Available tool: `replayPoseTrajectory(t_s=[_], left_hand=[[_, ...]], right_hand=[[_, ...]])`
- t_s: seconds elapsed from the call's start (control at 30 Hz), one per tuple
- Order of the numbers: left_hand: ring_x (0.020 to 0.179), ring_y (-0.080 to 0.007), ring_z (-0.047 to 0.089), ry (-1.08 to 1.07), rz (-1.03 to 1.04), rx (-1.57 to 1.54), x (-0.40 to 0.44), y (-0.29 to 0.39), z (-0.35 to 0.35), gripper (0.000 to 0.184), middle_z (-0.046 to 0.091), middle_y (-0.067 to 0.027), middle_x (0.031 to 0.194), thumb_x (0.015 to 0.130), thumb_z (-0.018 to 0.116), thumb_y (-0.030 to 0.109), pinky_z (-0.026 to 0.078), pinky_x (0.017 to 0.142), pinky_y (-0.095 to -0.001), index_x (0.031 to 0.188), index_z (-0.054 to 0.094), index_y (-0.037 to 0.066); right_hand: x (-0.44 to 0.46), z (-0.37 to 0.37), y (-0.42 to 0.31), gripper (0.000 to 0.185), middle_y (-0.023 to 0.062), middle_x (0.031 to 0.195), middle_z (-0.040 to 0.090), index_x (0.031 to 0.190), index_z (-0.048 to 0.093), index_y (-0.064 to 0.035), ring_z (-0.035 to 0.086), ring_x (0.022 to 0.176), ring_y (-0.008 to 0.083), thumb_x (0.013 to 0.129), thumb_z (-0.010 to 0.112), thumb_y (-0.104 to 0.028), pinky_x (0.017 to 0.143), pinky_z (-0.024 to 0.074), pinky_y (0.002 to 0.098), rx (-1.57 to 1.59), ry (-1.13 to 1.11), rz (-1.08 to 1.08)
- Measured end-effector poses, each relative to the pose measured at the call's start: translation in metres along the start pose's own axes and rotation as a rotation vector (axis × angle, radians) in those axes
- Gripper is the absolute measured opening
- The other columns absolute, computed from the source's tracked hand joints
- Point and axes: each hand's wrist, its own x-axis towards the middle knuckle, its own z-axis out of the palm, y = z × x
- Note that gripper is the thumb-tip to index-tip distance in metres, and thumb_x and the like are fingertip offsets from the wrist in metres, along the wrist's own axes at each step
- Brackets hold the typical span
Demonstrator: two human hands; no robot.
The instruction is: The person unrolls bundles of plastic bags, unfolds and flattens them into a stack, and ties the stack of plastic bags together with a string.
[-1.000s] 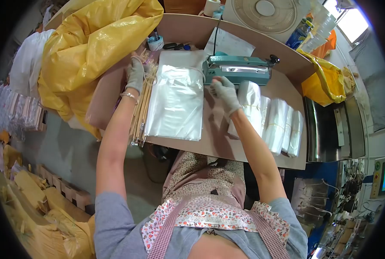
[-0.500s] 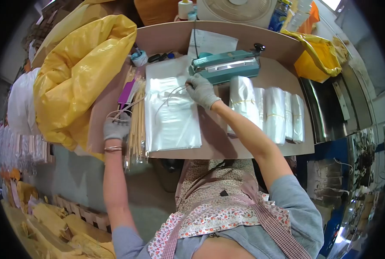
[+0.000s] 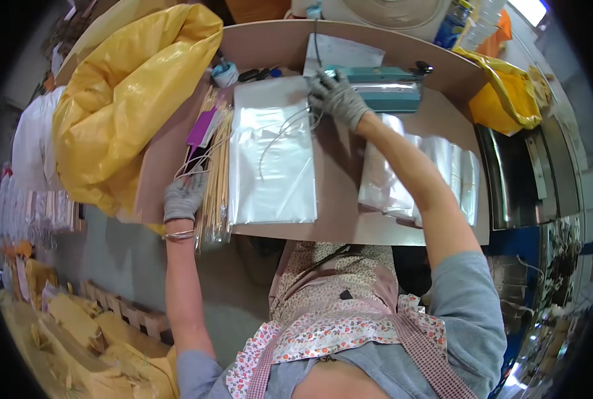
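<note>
My left hand (image 3: 185,197), in a grey glove, is closed on a thin white cord (image 3: 207,154) at the table's left edge, beside a bundle of thin wooden sticks (image 3: 218,176). The cord runs over a stack of clear plastic bags (image 3: 273,159) towards the other hand. My right hand (image 3: 337,97), also gloved, has its fingers spread at the left end of the teal sealer (image 3: 386,90); a loop of cord hangs by it, and whether the fingers grip it I cannot make out. A purple item (image 3: 201,127) lies on the sticks.
Rolled clear bags (image 3: 443,159) lie at the right, partly under my right forearm. A large yellow bag (image 3: 120,100) covers the left side. A paper sheet (image 3: 343,54) and a small cup (image 3: 225,73) are at the back. Another yellow bag (image 3: 506,96) hangs at the right edge.
My left hand has come down from the top of the sticks to their lower end. My right hand has moved up to the sealer's left end, its fingers now spread. The cord has shifted over the bags.
</note>
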Motion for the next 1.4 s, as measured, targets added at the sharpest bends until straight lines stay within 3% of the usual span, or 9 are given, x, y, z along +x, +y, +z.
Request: replayPoseTrajectory(t_s=[0.33,0.4,0.47,0.53,0.6,0.77,0.87,1.03,1.4], left_hand=[[0.097,-0.0327,0.057,0.085,0.355,0.333,-0.055,-0.011,-0.011,0.035,0.057,-0.0159,0.106,0.091,0.049,0.028,0.044,0.089,-0.0473,0.111,0.046,-0.001],[0.094,-0.0318,0.058,0.024,0.897,1.174,-0.067,-0.045,-0.004,0.032,0.058,-0.0155,0.102,0.090,0.051,0.026,0.043,0.089,-0.0435,0.108,0.052,0.000],[0.102,-0.0265,0.056,0.070,1.649,1.319,-0.098,-0.096,0.022,0.021,0.059,-0.0134,0.101,0.086,0.057,0.018,0.043,0.092,-0.0360,0.100,0.059,0.003],[0.102,-0.0292,0.056,-0.483,1.889,1.570,-0.078,-0.106,0.027,0.026,0.059,-0.0141,0.109,0.083,0.058,0.014,0.043,0.091,-0.0369,0.107,0.060,0.003],[0.128,-0.0316,0.035,-0.558,1.624,2.150,-0.056,-0.126,0.036,0.062,0.037,-0.0147,0.139,0.085,0.058,0.037,0.024,0.106,-0.0477,0.136,0.039,0.007],[0.138,-0.0323,0.020,-0.399,1.499,2.483,0.002,-0.146,0.034,0.080,0.025,-0.0162,0.148,0.084,0.045,0.059,0.003,0.110,-0.0534,0.143,0.030,0.007],[0.139,-0.0330,0.015,-0.382,1.398,2.539,0.007,-0.149,0.034,0.085,0.021,-0.0169,0.150,0.083,0.039,0.065,0.000,0.109,-0.0542,0.144,0.027,0.007],[0.139,-0.0333,0.015,-0.366,1.360,2.578,-0.004,-0.152,0.035,0.084,0.021,-0.0169,0.150,0.084,0.037,0.065,-0.001,0.109,-0.0548,0.144,0.027,0.007],[0.140,-0.0343,0.012,-0.540,1.519,2.485,0.014,-0.146,0.029,0.082,0.021,-0.0201,0.149,0.084,0.043,0.062,0.002,0.112,-0.0480,0.142,0.031,0.006]], right_hand=[[0.000,-0.045,-0.009,0.054,0.0075,0.136,0.041,0.124,0.055,-0.0235,0.033,0.130,0.0330,0.071,0.065,-0.027,0.104,0.0274,0.0500,0.221,0.017,0.182],[0.009,-0.037,-0.038,0.055,0.0072,0.130,0.047,0.124,0.054,-0.0219,0.039,0.125,0.0313,0.071,0.065,-0.026,0.101,0.0312,0.0464,0.330,0.049,0.234],[0.019,-0.012,-0.062,0.056,0.0069,0.123,0.052,0.125,0.053,-0.0203,0.044,0.119,0.0295,0.071,0.065,-0.024,0.098,0.0350,0.0428,0.441,0.087,0.288],[0.031,0.015,-0.078,0.047,0.0051,0.107,0.061,0.118,0.057,-0.0191,0.053,0.106,0.0264,0.072,0.063,-0.023,0.087,0.0423,0.0386,0.268,0.080,0.171],[0.036,0.011,-0.084,0.041,0.0058,0.101,0.063,0.114,0.058,-0.0177,0.056,0.100,0.0278,0.073,0.061,-0.022,0.083,0.0441,0.0384,0.332,0.050,0.286],[0.026,0.005,-0.070,0.028,0.0124,0.090,0.065,0.102,0.059,-0.0102,0.061,0.090,0.0363,0.076,0.055,-0.023,0.078,0.0475,0.0417,0.573,0.015,0.402],[0.006,-0.003,-0.061,0.033,0.0223,0.096,0.064,0.093,0.062,-0.0052,0.061,0.095,0.0376,0.080,0.055,-0.034,0.083,0.0460,0.0462,0.913,-0.076,1.367],[0.004,0.013,-0.057,0.044,0.0160,0.109,0.063,0.101,0.063,-0.0081,0.059,0.101,0.0366,0.075,0.064,-0.044,0.086,0.0465,0.0405,0.928,-0.112,1.080],[-0.046,-0.015,-0.007,0.033,0.0243,0.097,0.064,0.093,0.066,-0.0004,0.062,0.094,0.0393,0.079,0.060,-0.030,0.081,0.0499,0.0435,0.811,-0.191,1.046]])
